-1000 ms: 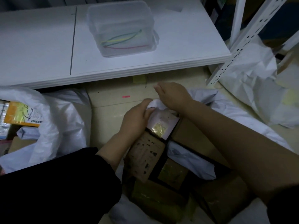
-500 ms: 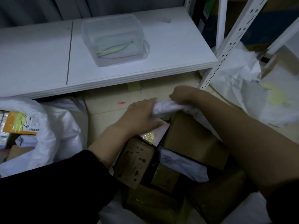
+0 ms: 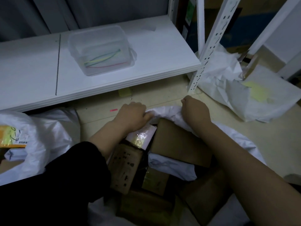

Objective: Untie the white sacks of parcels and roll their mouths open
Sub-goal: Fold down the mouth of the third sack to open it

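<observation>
White sack (image 3: 164,111), centre, on the floor (image 3: 162,97): no tie is seen at the mouth, and the far rim is bunched into a thick roll. The roll is gripped at both ends: the left hand (image 3: 132,115) is curled over its left end and the right hand (image 3: 195,111) is closed round its right end, knuckles up. The contents are exposed: a brown carton (image 3: 179,141), a white mailer bag (image 3: 171,167), a flat parcel with dark print (image 3: 125,167) and others too dim to be told apart.

Second white sack (image 3: 48,136), left of the black sleeve (image 3: 65,185): the mouth is spread open and an orange-and-yellow parcel (image 3: 11,136) is shown inside. This one is judged finished.

Third white sack (image 3: 228,88), right, behind the rack upright (image 3: 210,46): it lies crumpled, and whether its mouth is tied cannot be told.

Clear plastic tub (image 3: 101,38), on the white shelf (image 3: 162,51): coloured ties (image 3: 104,60) are kept in it, presumably taken off sacks.

Progress: untying of the centre sack is judged complete and rolling is judged under way at the far rim. The near rim is hidden by arms and parcels, so the rest of the mouth is probably yet to be rolled, and the third sack may remain.
</observation>
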